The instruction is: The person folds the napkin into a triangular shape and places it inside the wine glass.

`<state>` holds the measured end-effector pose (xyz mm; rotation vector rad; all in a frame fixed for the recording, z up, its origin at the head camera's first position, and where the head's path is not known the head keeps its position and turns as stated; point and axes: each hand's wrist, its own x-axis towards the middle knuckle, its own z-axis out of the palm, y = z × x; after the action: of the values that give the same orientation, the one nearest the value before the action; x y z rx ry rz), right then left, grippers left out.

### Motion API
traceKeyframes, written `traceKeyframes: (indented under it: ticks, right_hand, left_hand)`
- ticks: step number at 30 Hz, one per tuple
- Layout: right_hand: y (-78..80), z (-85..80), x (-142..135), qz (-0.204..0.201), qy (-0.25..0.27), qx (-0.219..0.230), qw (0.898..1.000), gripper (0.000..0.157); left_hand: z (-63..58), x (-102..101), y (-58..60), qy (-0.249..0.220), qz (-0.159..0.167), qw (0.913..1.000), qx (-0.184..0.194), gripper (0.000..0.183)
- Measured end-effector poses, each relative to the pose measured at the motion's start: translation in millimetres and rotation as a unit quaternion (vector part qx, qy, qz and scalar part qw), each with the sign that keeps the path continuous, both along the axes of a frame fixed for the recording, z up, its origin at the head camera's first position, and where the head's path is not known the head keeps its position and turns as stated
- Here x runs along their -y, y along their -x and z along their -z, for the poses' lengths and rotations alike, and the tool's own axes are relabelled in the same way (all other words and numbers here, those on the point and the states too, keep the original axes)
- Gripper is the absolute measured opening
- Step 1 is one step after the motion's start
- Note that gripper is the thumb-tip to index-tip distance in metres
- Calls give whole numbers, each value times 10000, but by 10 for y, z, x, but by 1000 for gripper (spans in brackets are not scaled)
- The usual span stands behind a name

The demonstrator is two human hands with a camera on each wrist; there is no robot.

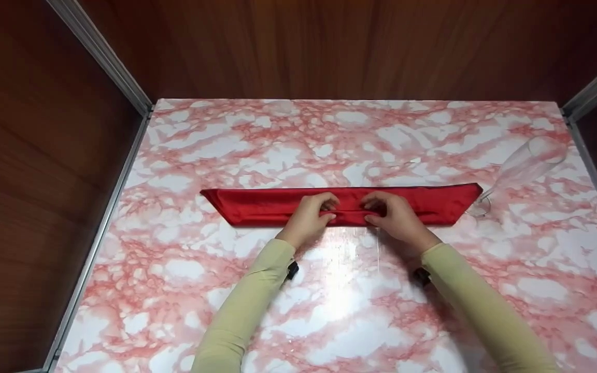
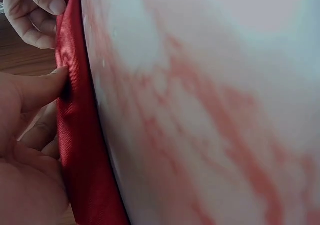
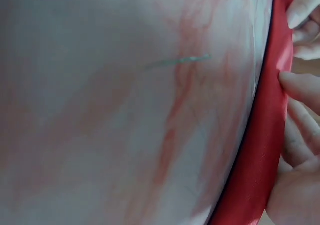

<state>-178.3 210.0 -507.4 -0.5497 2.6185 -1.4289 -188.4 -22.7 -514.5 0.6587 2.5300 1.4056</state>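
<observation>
A red satin napkin [image 1: 257,202], folded into a long strip with slanted ends, lies across the tabletop. My left hand [image 1: 310,213] pinches a low lengthwise ridge of it just left of the middle, thumb on the near side and fingers beyond. To the right, with a small gap between, my right hand [image 1: 393,213] pinches the same ridge in a mirrored way. Both wrist views show a thumb pressing the red fabric [image 2: 82,135] near its dark edge. The fingertips on its far side are partly hidden.
A clear champagne flute [image 1: 524,161] stands near the right end of the napkin, its foot beside the slanted corner. The tabletop [image 1: 174,290] has a red and white marbled pattern. Dark wood panels [image 1: 329,46] with metal strips enclose the back and sides.
</observation>
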Motion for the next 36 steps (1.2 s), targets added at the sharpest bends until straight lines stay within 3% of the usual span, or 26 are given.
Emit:
traceKeyframes:
  ticks: [6, 14, 20, 23, 32, 36]
  right_hand:
    - [-55, -3, 24, -416, 6, -577, 9975, 33]
    - [-67, 10, -7, -603, 541, -191, 9965, 39]
    - [-135, -239, 53, -768, 660, 32, 9949, 42]
    - [-150, -305, 81, -739, 604, 147, 9953, 41]
    - [-132, -306, 86, -674, 521, 190, 9962, 40]
    - [-134, -329, 90, -609, 445, 289, 9967, 40]
  left_hand:
    - [-5, -7, 23, 49, -114, 9999, 32, 23]
    - [-6, -20, 26, 276, -210, 9991, -259, 23]
    - [-59, -60, 6, 541, -255, 9963, -624, 30]
    - [-78, -86, -5, 404, -99, 9975, -570, 32]
    - [-70, -63, -26, -220, 95, 9995, -181, 30]
    - [-61, -36, -31, -205, 272, 9994, -19, 28]
